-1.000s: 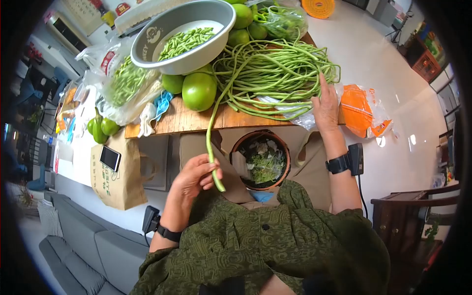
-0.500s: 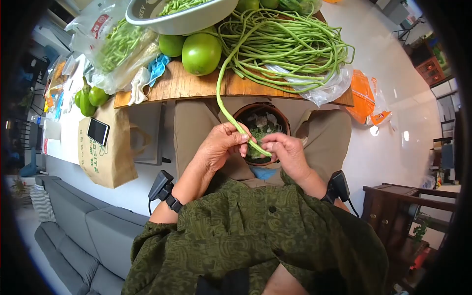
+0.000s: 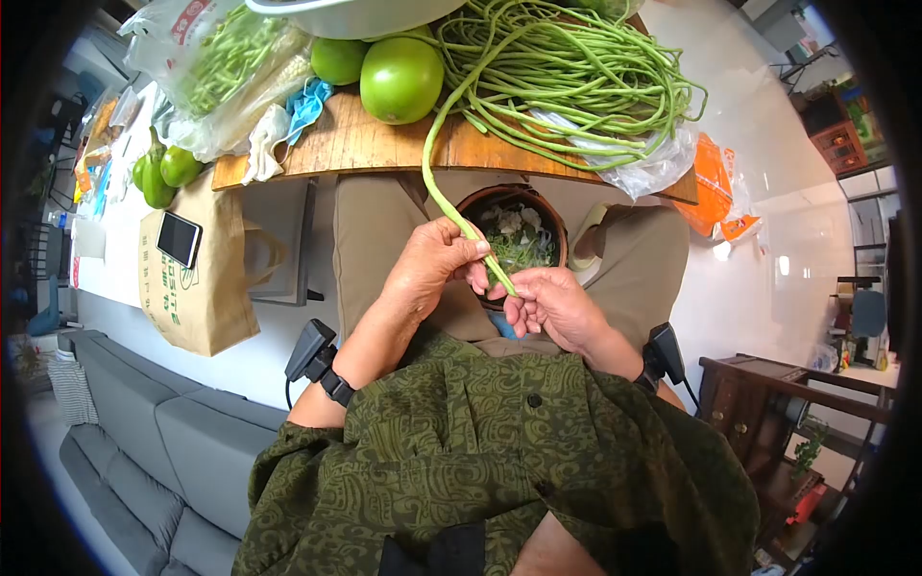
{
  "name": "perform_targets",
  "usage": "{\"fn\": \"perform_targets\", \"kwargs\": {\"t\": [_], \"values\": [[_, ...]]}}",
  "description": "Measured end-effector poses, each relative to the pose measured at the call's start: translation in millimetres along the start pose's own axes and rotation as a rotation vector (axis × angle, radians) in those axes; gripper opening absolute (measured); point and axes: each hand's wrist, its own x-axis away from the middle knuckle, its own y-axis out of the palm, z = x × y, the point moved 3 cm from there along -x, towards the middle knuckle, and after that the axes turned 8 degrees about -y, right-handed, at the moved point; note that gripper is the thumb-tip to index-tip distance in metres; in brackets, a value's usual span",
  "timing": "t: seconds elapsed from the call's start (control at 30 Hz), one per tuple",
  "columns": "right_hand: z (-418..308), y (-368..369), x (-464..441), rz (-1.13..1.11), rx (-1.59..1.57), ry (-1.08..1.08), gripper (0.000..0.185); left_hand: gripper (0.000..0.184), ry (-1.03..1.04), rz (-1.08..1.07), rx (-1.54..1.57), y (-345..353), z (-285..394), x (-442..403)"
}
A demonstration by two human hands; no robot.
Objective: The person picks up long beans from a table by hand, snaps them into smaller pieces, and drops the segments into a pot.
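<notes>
A long green bean (image 3: 434, 182) hangs over the table edge and comes down to my hands. My left hand (image 3: 434, 264) is closed on it, thumb on top. Lower down, my right hand (image 3: 557, 309) pinches the bean near its end, fingers curled. Beneath my hands, between my knees, stands a round brown bin (image 3: 560, 226) with green scraps and pale peelings inside. The bean's upper part runs into a tangled heap of long beans (image 3: 576, 86) on the wooden table (image 3: 360, 149).
Round green vegetables (image 3: 401, 81) and a white basin (image 3: 355, 17) stand on the table, with a plastic bag of cut beans (image 3: 235, 77) to their left. A paper bag (image 3: 206, 288) with a phone (image 3: 180, 239) on it is at left. An orange bag (image 3: 709, 187) lies right.
My right hand has moved slightly left and down and now pinches the bean's end, where its fingers were beside it before. The view has tilted, so the table sits higher.
</notes>
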Motion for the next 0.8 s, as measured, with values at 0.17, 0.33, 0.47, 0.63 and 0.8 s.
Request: {"fn": "perform_targets", "kwargs": {"t": [0.17,0.33,0.47,0.63,0.8], "values": [[2.4,-2.5,-2.0,0.000,0.028,-0.036,0.024,0.008,0.039,0.012,0.023,3.3,0.0,2.2],[13.2,-7.0,-7.5,0.013,0.274,-0.052,0.019,0.014,0.052,0.014,-0.137,-3.3,-13.7,-5.4],[22.9,-20.0,-13.3,0.057,0.561,-0.118,0.018,0.031,-0.038,0.253,-0.686,-4.5,-16.0,-4.0],[27.7,-30.4,-15.0,-0.001,0.835,-0.249,0.016,0.017,0.481,0.400,-1.305,23.1,-11.0,14.1],[23.7,-24.6,-10.8,0.029,0.706,-0.149,0.015,0.016,0.830,0.081,-1.601,45.4,-11.6,9.7]]}}
